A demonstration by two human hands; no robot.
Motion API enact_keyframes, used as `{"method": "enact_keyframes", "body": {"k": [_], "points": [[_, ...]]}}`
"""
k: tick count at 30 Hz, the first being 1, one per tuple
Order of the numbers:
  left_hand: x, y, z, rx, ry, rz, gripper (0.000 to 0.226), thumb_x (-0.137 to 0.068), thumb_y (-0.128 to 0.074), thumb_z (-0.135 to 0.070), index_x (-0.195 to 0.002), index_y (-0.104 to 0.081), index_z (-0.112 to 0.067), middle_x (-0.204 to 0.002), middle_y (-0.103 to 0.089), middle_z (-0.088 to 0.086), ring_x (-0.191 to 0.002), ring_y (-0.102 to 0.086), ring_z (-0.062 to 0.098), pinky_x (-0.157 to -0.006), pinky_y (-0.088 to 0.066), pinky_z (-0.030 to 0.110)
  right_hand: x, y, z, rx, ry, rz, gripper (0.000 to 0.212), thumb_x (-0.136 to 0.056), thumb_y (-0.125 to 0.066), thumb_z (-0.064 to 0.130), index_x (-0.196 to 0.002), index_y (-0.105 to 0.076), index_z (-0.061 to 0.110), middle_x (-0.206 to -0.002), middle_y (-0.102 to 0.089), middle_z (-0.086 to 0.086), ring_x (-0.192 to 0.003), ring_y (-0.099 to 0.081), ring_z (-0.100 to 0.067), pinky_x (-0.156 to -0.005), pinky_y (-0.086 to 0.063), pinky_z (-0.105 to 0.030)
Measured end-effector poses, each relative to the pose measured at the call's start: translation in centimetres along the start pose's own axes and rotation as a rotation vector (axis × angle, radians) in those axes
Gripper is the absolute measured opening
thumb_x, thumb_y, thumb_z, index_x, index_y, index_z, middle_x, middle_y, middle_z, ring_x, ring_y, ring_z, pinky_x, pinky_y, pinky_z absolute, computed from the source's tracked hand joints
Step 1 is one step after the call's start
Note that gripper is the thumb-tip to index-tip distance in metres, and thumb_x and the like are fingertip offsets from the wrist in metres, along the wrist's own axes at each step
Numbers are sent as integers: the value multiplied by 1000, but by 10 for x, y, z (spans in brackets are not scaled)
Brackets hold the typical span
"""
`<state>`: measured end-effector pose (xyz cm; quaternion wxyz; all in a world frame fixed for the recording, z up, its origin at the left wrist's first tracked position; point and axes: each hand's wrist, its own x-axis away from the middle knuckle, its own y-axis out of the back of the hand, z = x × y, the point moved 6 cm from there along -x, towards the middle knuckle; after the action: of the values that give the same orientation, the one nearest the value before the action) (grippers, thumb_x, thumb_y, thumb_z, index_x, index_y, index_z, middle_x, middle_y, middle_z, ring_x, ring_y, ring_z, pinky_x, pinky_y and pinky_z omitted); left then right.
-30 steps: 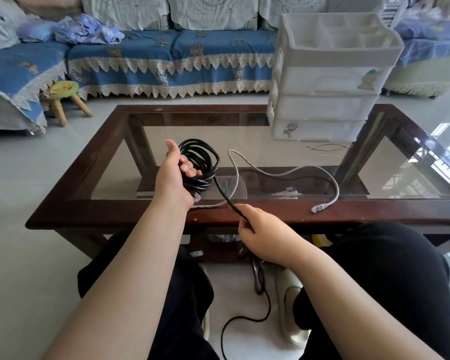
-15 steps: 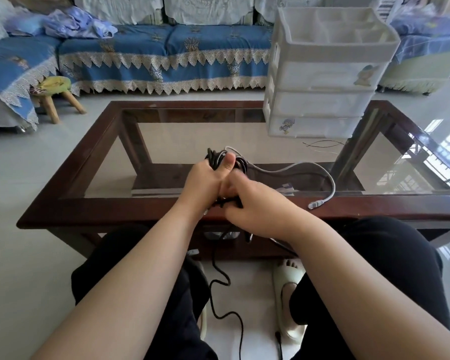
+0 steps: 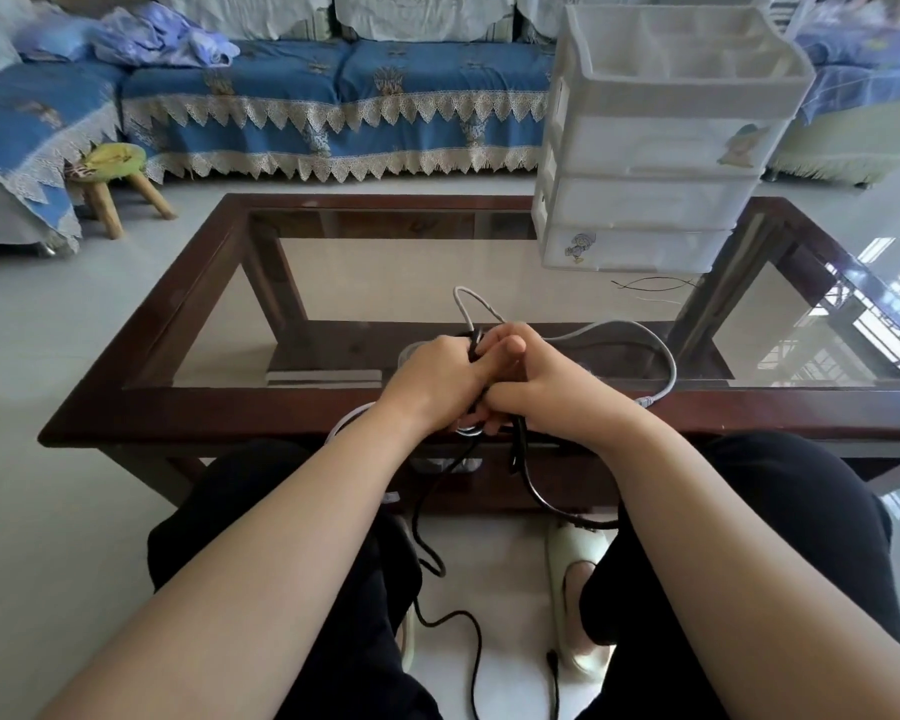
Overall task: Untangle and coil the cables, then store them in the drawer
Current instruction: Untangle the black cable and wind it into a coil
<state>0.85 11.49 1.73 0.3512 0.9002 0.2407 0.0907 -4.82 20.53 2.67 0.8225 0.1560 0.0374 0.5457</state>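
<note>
Black cable (image 3: 528,485): bundle clutched between both hands over the near edge of the desk (image 3: 188,407); most of the coil hidden by fingers. Loose lengths hang below the hands toward the floor, one running between the knees.
Left hand (image 3: 437,379): curled tight around the bundle.
Right hand (image 3: 546,387): closed on the same bundle, pressed against the left hand, thumb on top.
Grey cable (image 3: 661,345): on the glass top, looping from behind the hands out to the right; plug end lies on the wooden front rail, just beside the right wrist.
Drawer unit (image 3: 661,148): white plastic, three drawers, all closed, on the far right of the desk, well apart from the hands.
</note>
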Motion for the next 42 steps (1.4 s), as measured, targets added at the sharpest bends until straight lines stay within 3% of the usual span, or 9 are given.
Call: {"method": "enact_keyframes", "body": {"k": [6,11,15,18,21,25,30,34,42], "points": [[-2,12,0,-212,-67,-104,77,-61,-40,-91,-71,-55,-16,-64,-58,-2,-62,-56,15,-56,-41,36,13,14,-7,-21,-67,144,32,-83,-53,-4,-113,-44,3,-94,-68,-28,-93,-64,-45,-88,-46,-57],[9,-4,-6,-4,-32,135,58,-70,-73,-63,-86,-61,-9,-60,-62,-4,-43,-54,6,-50,-44,28,18,28,-14,-128,-111,195,11,-94,-53,5,-103,-47,6,-85,-70,-19,-82,-70,-35,-66,-54,-28],[16,-5,-11,171,-65,153,38,-74,-81,-38,-93,-64,-11,-61,-63,7,-41,-50,13,-47,-41,24,25,42,-27,-561,-108,336,63,-75,-72,52,-120,-52,13,-118,-61,-27,-100,-63,-41,-90,-49,-46],[12,8,-6,453,-56,17,24,-80,-77,-36,-73,-66,-16,-50,-54,8,-41,-45,17,-51,-41,28,27,44,-27,-1102,-39,365,83,-76,-54,69,-132,-50,8,-138,-46,-28,-114,-57,-41,-101,-40,-52],[7,10,2,578,45,-120,35,-84,-73,-32,-66,-61,-5,-41,-45,1,-38,-41,16,-53,-43,31,19,22,-34,-1101,-45,91,58,-91,-38,52,-107,-71,7,-122,-63,-17,-112,-58,-32,-99,-44,-44],[4,14,7,459,123,-212,42,-81,-75,-41,-61,-56,-8,-41,-48,5,-41,-46,21,-57,-47,35,18,-2,-28,-852,35,-91,31,-94,-35,13,-103,-61,-1,-83,-64,-10,-77,-60,-21,-76,-48,-31],[3,31,2,-40,5,-235,41,-77,-77,-45,-80,-52,-13,-63,-53,-9,-61,-53,13,-60,-36,25,18,12,-29,-549,-191,-161,65,-97,-16,58,-80,-61,14,-54,-29,3,-44,-23,-8,-41,-15,-21],[8,61,7,-195,85,-416,35,-83,-73,-37,-84,-49,-12,-73,-52,-3,-71,-49,15,-64,-38,25,38,68,-38,-418,-147,-578,63,-88,-36,69,-52,-48,19,-47,-29,4,-40,-21,-12,-43,-16,-23],[11,69,42,420,444,-517,35,-82,-64,-19,-51,-53,-8,-39,-51,1,-49,-52,18,-58,-41,26,48,78,-71,-767,-92,-787,41,-85,-60,27,-57,-31,23,-48,-20,5,-41,-16,-12,-38,-14,-24]]}}
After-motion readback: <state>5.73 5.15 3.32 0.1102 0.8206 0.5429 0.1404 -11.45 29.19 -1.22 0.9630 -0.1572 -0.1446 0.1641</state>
